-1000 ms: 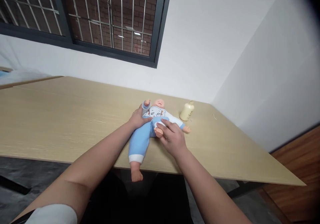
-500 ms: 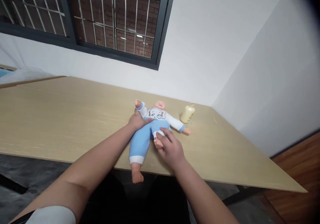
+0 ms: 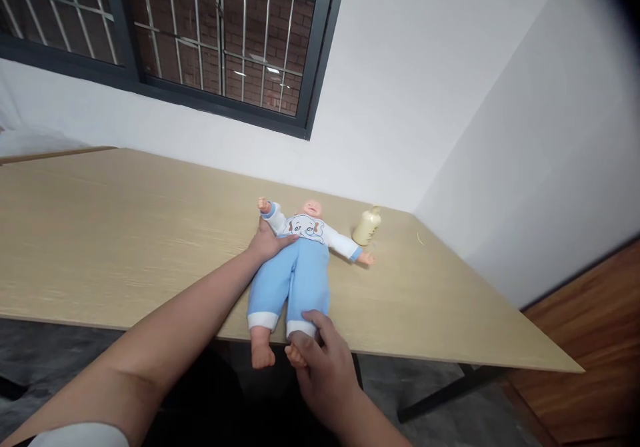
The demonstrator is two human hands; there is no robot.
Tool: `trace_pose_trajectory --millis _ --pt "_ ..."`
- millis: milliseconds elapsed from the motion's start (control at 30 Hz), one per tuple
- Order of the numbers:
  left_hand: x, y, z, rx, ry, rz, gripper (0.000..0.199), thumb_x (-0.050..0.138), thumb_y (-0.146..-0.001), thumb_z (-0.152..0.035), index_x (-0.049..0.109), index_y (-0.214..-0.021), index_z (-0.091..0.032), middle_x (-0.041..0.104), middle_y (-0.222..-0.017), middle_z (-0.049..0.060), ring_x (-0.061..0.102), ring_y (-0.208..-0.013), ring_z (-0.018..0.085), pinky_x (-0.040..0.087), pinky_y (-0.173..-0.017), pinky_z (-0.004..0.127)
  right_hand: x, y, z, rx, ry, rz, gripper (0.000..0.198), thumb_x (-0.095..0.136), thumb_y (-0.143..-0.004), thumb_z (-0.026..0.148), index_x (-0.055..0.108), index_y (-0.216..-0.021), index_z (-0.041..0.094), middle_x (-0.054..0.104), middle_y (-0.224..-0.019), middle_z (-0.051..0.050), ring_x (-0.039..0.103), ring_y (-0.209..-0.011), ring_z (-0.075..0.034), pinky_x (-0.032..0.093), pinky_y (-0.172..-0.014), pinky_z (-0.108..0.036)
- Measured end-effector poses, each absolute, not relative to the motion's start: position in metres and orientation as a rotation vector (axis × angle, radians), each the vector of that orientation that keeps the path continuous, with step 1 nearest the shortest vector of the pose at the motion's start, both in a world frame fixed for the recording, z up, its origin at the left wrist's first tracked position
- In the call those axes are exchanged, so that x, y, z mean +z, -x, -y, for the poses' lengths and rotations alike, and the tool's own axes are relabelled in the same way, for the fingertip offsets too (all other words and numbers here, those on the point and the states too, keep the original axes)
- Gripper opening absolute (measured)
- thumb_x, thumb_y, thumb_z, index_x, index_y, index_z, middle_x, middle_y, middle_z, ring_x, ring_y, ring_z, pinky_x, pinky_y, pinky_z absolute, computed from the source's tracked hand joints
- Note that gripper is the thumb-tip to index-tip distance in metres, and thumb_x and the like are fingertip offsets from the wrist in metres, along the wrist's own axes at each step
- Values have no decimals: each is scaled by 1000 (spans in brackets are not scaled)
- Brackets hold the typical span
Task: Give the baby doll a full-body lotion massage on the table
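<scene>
On the table lies a baby doll on its back, in blue trousers and a white top with an elephant face on the front. Its head points to the wall and its feet reach past the table's near edge. My left hand wraps round the doll's side at the waist, thumb across the belly. Fingers of my right hand are closed round the lower leg and foot on the right side, at the white cuff. The other foot hangs free beside it.
A pale yellow bottle stands right of the doll, near its outstretched arm. Behind the wooden table rise a white wall and a barred window. A thin pale strand lies farther right.
My right hand has moved down toward the near edge with the doll's leg, which was bent up and now lies straight. My left hand keeps its hold at the waist.
</scene>
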State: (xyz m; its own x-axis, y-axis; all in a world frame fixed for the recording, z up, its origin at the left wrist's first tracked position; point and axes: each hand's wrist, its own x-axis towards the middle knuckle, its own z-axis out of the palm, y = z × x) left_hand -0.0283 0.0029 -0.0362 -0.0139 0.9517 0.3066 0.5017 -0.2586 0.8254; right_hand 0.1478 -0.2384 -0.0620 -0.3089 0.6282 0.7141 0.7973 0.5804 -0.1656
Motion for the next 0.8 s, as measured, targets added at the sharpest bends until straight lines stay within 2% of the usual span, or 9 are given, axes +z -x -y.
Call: trace_pose_trajectory --millis 100,200,333,533,667,800 --pt "-31 26 0 1251 -1895 -1382 110 77 -68 -55 13 -152 -23 41 -149 14 42 -136 33 37 -110 45 -40 -156 217 -312 1041 1954 15 57 -89 24 66 -102 23 60 -123 -12 66 -91 -22 58 -72 -33" --pt "-25 26 1 1176 -2013 -1343 100 75 -71 -51 24 -152 -24 45 -147 12 41 -137 36 36 -111 48 -18 -165 181 -329 1029 1906 17 57 -91 24 67 -104 22 59 -127 -12 64 -106 -24 56 -85 -36" --pt "-20 26 -1 1138 -2146 -1238 84 72 -73 -46 37 -148 -28 52 -143 8 44 -134 37 36 -111 52 -4 -173 133 -231 1102 1906 20 52 -94 27 67 -106 23 60 -129 -10 64 -109 -22 56 -87 -34" --pt "-25 25 -6 1225 -2162 -1069 80 73 -71 -43 45 -144 -26 57 -138 9 47 -132 35 37 -110 50 -10 -172 102 -140 1159 1931 22 49 -95 29 68 -105 23 61 -130 -9 62 -116 -23 53 -95 -38" --pt "-28 26 -6 1241 -2078 -1164 88 75 -68 -45 40 -146 -25 52 -142 11 46 -133 34 38 -108 47 -11 -167 113 -155 1130 1923 21 49 -94 27 67 -105 22 61 -127 -11 60 -118 -24 53 -97 -41" --pt "-24 29 -3 1128 -1867 -1476 117 79 -58 -60 22 -152 -20 49 -144 17 49 -130 37 39 -105 47 -13 -163 151 -228 1095 1945 24 55 -88 22 64 -110 22 58 -131 -13 60 -117 -26 55 -93 -41"
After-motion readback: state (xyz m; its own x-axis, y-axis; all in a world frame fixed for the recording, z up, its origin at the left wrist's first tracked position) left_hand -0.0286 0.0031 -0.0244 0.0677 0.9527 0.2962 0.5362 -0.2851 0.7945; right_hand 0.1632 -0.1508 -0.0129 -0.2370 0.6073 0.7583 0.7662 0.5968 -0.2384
